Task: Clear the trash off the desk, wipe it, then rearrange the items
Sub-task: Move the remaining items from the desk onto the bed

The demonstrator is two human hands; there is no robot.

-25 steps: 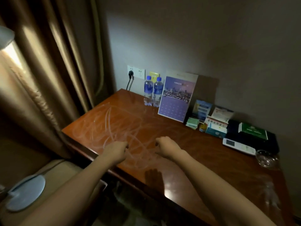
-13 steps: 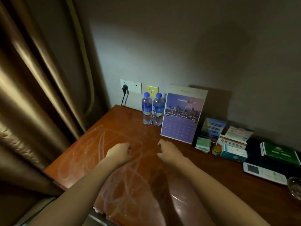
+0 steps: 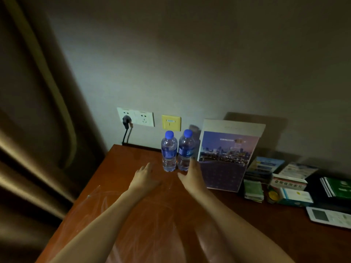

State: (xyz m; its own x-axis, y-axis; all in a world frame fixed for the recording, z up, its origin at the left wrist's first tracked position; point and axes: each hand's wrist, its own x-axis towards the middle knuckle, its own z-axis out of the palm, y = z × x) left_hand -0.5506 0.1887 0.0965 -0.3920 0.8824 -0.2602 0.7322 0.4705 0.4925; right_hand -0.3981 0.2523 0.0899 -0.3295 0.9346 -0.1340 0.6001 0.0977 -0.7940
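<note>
- Plainly, we had both hands over the desk [image 3: 133,221] near the middle of the frame, reaching toward two water bottles at its far edge.
- Our left hand [image 3: 145,179] lay low over the wood, fingers straight and relaxed, holding nothing, just left of the left bottle [image 3: 168,151] and apart from it.
- Our right hand [image 3: 193,177] was stretched forward with its fingers extended beside the base of the right bottle [image 3: 186,150]; we could not tell whether they touched it, and they were not closed round it.
- The two bottles stood upright side by side, each with one blue cap, close together by the wall.
- One calendar [image 3: 226,158] leaned against the wall just right of the bottles, its lower left corner behind our right hand.
- To the right of centre we counted one blue leaflet [image 3: 266,166], one stack of green notes [image 3: 253,189], two small boxes [image 3: 293,190] stacked, and one small yellow-lidded jar [image 3: 273,196].
- At the right edge lay one green booklet [image 3: 338,187] on a dark folder [image 3: 315,181], with one white remote [image 3: 328,217] below it.
- On the wall in the upper middle sat one white double socket [image 3: 135,116] with one black plug [image 3: 125,120], and one yellow plate [image 3: 171,122].
- One brown curtain [image 3: 38,130] filled the left side.
- Pale smears marked the desk's near left part.
</note>
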